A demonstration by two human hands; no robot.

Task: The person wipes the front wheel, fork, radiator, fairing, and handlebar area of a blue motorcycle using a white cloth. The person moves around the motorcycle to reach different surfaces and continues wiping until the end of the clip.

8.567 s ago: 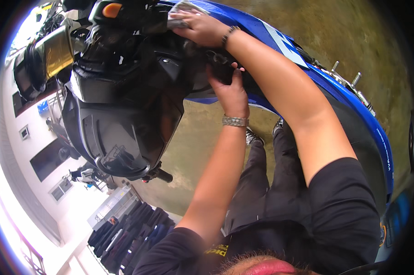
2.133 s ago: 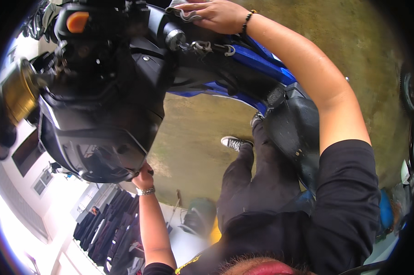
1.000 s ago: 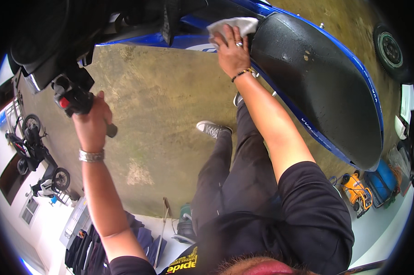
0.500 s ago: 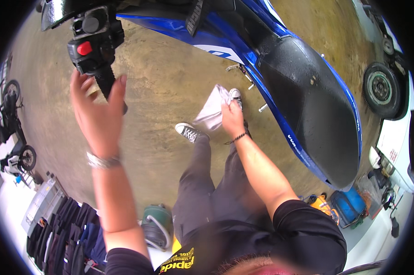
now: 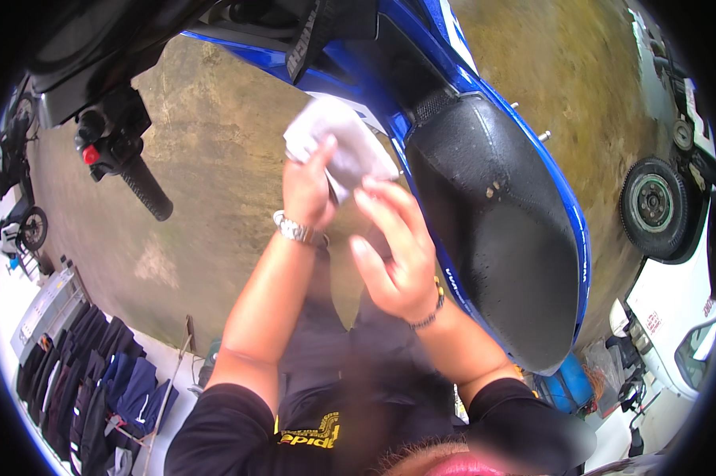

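In front of my body, my left hand (image 5: 306, 190) grips a folded white cloth (image 5: 326, 131), thumb on top; a metal-banded watch is on that wrist. Close to the cloth's near corner is my right hand (image 5: 398, 254), its fingers apart and nothing in them. I cannot tell whether its fingertips touch the cloth. The blue motorcycle (image 5: 445, 182) stands just beyond and to the right, its black seat (image 5: 501, 214) dotted with droplets. Left of my hands, the handlebar grip (image 5: 146, 186) and black switch housing with a red button (image 5: 90, 154) are untouched.
A wheel with a black tire (image 5: 654, 202) is at the far right beside a white vehicle (image 5: 667, 317). Dark garments (image 5: 96, 389) hang at the lower left. Another motorcycle (image 5: 25, 230) stands at the left edge. Behind the seat lies a blue container (image 5: 568, 385).
My left hand has left the handlebar grip and come right to take the cloth. My right hand has let go of it and opened. The handlebar appears farther left.
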